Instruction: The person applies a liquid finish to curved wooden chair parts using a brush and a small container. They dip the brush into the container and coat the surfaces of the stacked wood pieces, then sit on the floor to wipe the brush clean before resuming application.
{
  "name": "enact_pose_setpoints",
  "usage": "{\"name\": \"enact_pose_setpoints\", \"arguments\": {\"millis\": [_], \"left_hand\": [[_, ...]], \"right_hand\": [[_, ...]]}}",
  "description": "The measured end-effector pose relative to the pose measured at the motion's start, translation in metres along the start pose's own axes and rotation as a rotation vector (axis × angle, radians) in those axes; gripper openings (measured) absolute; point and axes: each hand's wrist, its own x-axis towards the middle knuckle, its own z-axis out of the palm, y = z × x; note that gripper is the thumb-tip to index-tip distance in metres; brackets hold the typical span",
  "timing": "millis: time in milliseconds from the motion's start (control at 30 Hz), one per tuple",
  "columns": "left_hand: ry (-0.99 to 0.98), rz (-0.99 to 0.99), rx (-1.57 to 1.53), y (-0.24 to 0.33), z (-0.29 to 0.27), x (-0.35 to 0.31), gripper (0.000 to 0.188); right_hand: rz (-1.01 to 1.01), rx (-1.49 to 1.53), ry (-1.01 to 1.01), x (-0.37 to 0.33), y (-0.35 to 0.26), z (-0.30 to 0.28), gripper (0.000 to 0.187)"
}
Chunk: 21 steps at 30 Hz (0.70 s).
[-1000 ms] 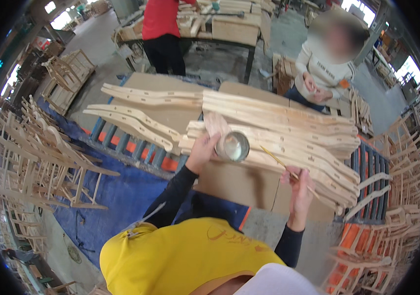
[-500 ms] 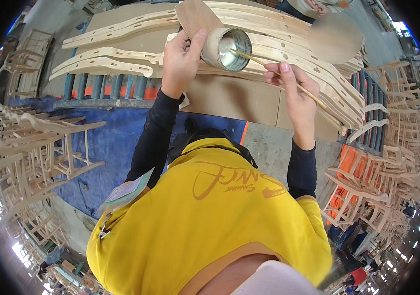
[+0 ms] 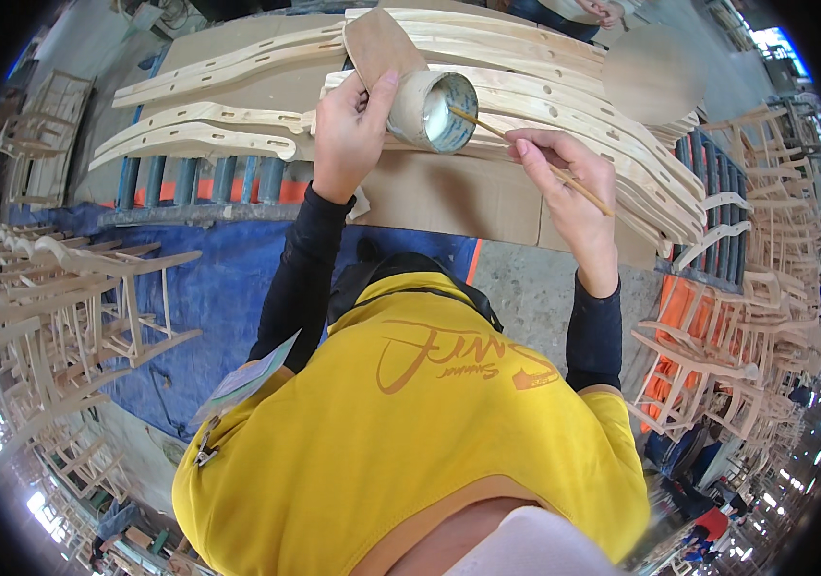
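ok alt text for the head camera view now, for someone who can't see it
A person's left hand holds a tilted round cup, something white inside, with a flat brown piece at its side; the right hand holds a thin stick, its tip in the cup's mouth. Beneath, long curved slotted wooden pieces lie on cardboard, with wooden frames on either side.

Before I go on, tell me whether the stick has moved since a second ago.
Yes: the stick has moved left relative to the cardboard seam; its tip now sits inside the cup.
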Motion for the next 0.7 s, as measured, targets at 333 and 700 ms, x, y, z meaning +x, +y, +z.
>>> {"name": "enact_pose_setpoints", "arguments": {"millis": [333,700], "left_hand": [[0.004,0.027,-0.071,-0.015,0.004,0.001,0.029],[-0.039,-0.449,-0.208,-0.132,0.031,0.065,0.03]], "right_hand": [[0.078,0.024,-0.029,-0.01,0.011,-0.006,0.02],[0.363,0.907,0.386,0.004,0.147,-0.078,0.027]]}}
